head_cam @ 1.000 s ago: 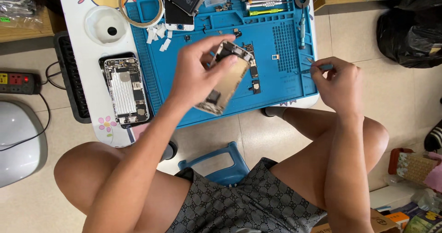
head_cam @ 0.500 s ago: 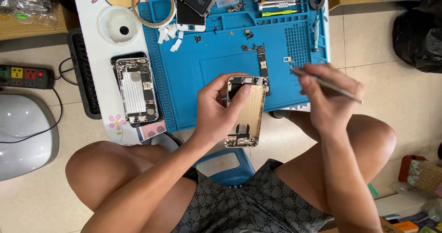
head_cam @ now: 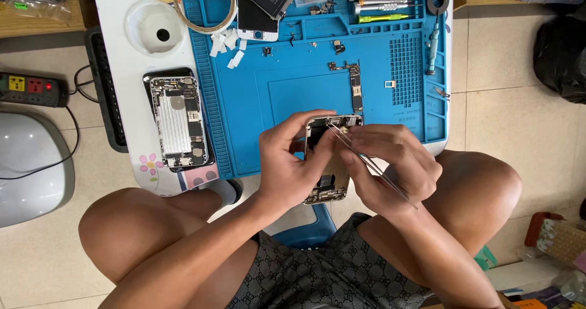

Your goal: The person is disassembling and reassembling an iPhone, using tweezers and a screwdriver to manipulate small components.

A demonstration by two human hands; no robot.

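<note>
I have the left hand (head_cam: pixel 292 165) wrapped around an opened phone housing (head_cam: pixel 329 162), fingers curled on its left edge and thumb across the top, holding it above my lap just off the near edge of the blue work mat (head_cam: pixel 305 89). The right hand (head_cam: pixel 390 165) is pinched on a pair of slim metal tweezers (head_cam: pixel 366 159), whose tips reach into the upper part of the housing; its fingers cover much of the housing's right side, so I cannot see what the tips touch.

On the white table (head_cam: pixel 122 58) to the left lies a second opened phone (head_cam: pixel 178 121), its silver shield plate facing up, resting on a dark slab. Beneath it a pink card (head_cam: pixel 198 176) with a flower sticker beside it peeks out. Farther left, on the floor, a power strip (head_cam: pixel 30 86) shows yellow and red square patches (its lettering is too small to tell).

On the mat itself a narrow circuit board (head_cam: pixel 354 83) lies upright in the middle, with small loose parts scattered above it. The top trays hold screwdrivers (head_cam: pixel 375 0), one with a yellow-green handle, and a black ring (head_cam: pixel 437 0) sits in the corner compartment. A roll of tape (head_cam: pixel 204 3) overlaps the mat's top left corner, white tape scraps (head_cam: pixel 226 43) below it, and a white round dish (head_cam: pixel 160 31) stands beside it.
</note>
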